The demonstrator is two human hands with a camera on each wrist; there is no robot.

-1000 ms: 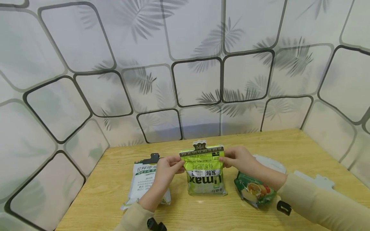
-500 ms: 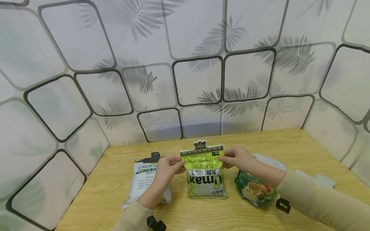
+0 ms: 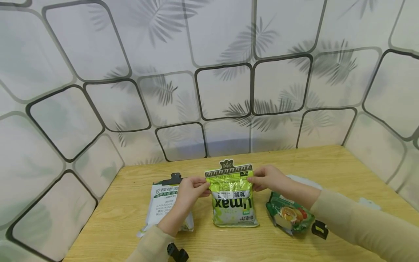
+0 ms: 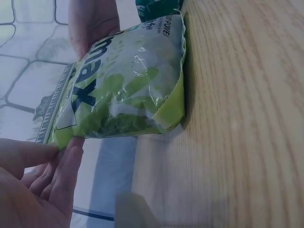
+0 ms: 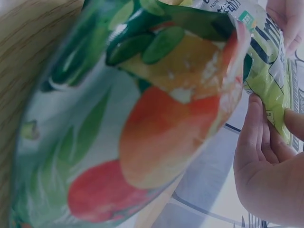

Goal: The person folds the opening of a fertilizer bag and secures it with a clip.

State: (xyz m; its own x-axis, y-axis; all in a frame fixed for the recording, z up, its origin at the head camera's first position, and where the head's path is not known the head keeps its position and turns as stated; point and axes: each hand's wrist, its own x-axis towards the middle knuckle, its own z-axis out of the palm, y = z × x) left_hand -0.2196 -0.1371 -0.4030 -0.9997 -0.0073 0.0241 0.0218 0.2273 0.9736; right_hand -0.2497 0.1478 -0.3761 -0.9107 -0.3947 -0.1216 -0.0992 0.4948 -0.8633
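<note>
Far left: white bag (image 3: 160, 203) flat on wooden table (image 3: 226, 243), black clip (image 3: 172, 179) across its far end, left forearm partly over it. Next, left hand (image 3: 190, 192), thumb and fingers pinching the upper left edge of the lime-green bag (image 3: 232, 209). That bag is centre, upright, bottom edge down at the tabletop, big lettering upside down; dark striped clip (image 3: 228, 168) along its top edge. Right hand (image 3: 270, 179) pinches its upper right edge. Right of that, dark green fruit-print bag (image 3: 289, 214) on table, just below right forearm. Pale object (image 3: 304, 181) behind that forearm, mostly hidden.
</note>
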